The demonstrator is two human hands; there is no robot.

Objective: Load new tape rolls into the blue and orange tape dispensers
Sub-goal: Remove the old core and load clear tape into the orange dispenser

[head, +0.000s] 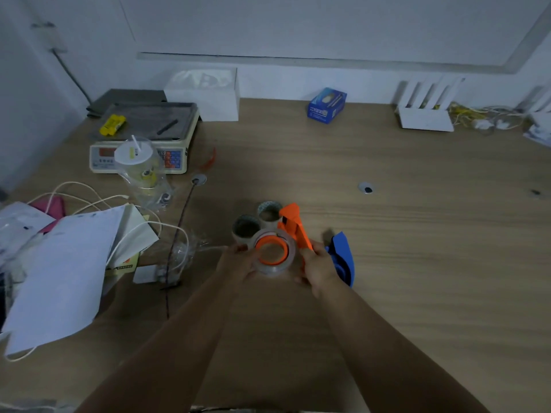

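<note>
- The clear tape roll (274, 254) sits on the round hub of the orange tape dispenser (293, 231), held just above the wooden surface (417, 234) in the lower middle of the view. The orange hub shows through the roll's open centre, so the roll appears seated or nearly so.
- The left hand (238, 263) cups the roll's left rim, its fingers (240, 248) curled against the tape; probably this presses the roll home and stops it turning.
- The right hand (317, 266) is clamped around the dispenser's handle, steadying the tool against that push. Its fingertips are hidden behind the handle.
- The dispenser's long axis runs from the handle in the right hand up and away from the person, leaning slightly left, with the cutter head at the far end. The roll's open face is turned up toward the camera.
- The blue tape dispenser (343, 257) lies on the surface touching or just beside the right hand, on its far right side. Whether it holds a roll cannot be told.
- Two cardboard tape cores (256, 222) stand upright just behind the roll, close together, seemingly set out of the way.
- Well to the left are loose papers (65, 263), a white cable (89, 198), a plastic cup (140, 168) and a weighing scale (143, 138).
</note>
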